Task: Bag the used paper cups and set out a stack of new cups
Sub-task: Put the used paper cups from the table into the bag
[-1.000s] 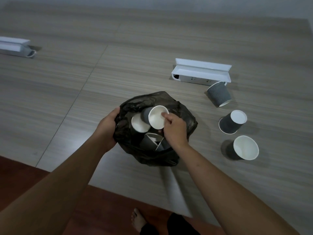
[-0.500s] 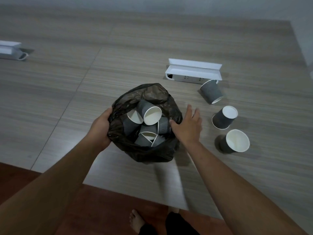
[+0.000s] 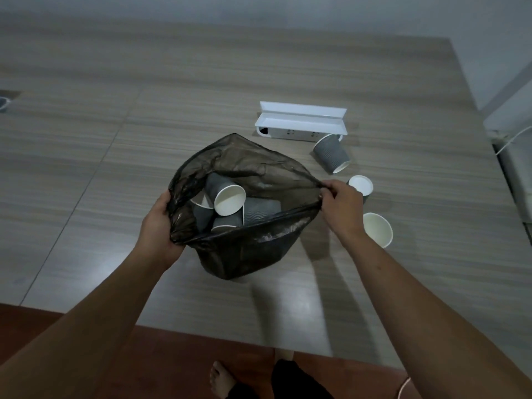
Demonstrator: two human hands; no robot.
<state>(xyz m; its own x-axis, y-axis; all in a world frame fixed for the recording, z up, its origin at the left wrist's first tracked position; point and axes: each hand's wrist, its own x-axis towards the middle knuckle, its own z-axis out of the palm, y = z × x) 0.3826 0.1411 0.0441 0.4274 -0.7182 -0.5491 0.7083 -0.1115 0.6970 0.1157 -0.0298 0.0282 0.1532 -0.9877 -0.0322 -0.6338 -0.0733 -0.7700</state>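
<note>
Right hand (image 3: 339, 203): moved from open beside bag to pinching rim at 3 o'clock.
Left hand (image 3: 161, 223): fingers clamped on rim at 9 o'clock.
Bag (image 3: 244, 249): mouth stretched wide to receive cups (image 3: 377, 228).

Black bag (image 3: 247, 254); grey ribbed cups (image 3: 331, 152) (white inside); wood-grain table (image 3: 86, 168).

I see a big wood table (image 3: 259, 67) with grey-brown stripes. A dark bag (image 3: 244, 254) sits on it near the front edge. A white box (image 3: 300, 122) with its lid up sits farther back, and it has sockets on its front. Three cups lie on their sides to the right of the bag. The back cup (image 3: 331, 154) touches the white box. The middle cup (image 3: 361, 185) is partly hidden. The front cup (image 3: 377, 229) shows its white inside. Far to the left, a small grey thing (image 3: 3, 103) sits at the table's edge.
</note>
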